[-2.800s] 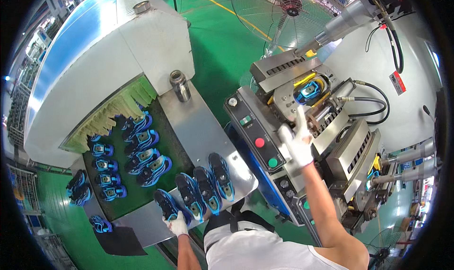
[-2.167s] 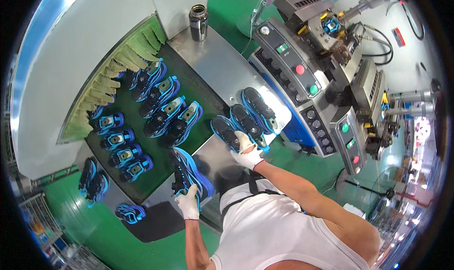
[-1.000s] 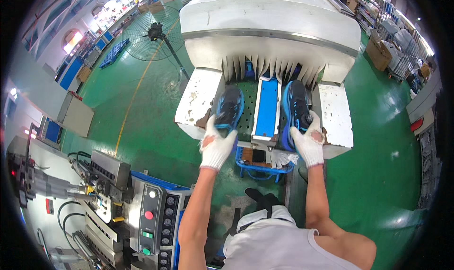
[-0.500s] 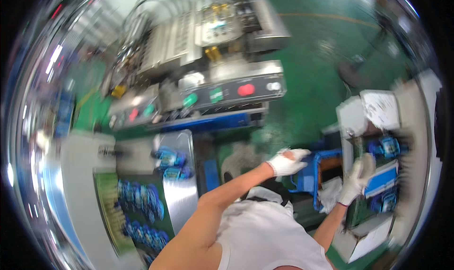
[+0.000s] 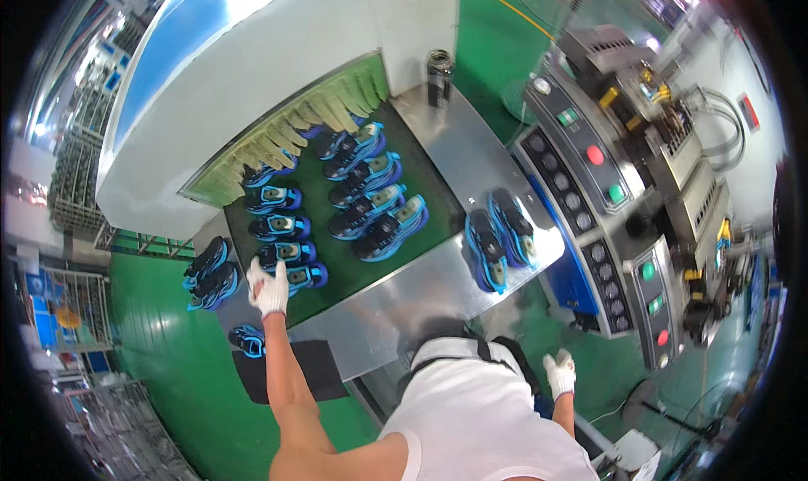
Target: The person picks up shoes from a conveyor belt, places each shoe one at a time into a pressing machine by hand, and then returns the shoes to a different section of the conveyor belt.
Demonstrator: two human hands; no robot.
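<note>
My left hand (image 5: pixel 269 292), in a white glove, reaches to the near left corner of a green conveyor belt (image 5: pixel 341 283). Its fingers are apart, beside the heel end of a dark blue-and-black shoe (image 5: pixel 288 254); whether they touch it I cannot tell. Another shoe (image 5: pixel 308 276) lies just right of the fingers. Two rows of such shoes cover the belt, the right row including a near shoe (image 5: pixel 391 230). Low on the right, my right hand (image 5: pixel 560 373), also white-gloved, hangs away from the shoes with fingers loosely bent and apart, nothing visible in it.
The belt runs from a white machine housing (image 5: pixel 278 77) with a strip curtain (image 5: pixel 278 140). A pair of shoes (image 5: pixel 498 239) lies on the steel tabletop (image 5: pixel 404 300). More shoes (image 5: pixel 212 275) sit left of the belt. A dark bottle (image 5: pixel 438 79) stands behind; a control-panel machine (image 5: pixel 589 153) is at right.
My view has swung left from the boxes and blue crate to the belt. My left hand has moved over to the shoes; my right hand has left the box and hangs low.
</note>
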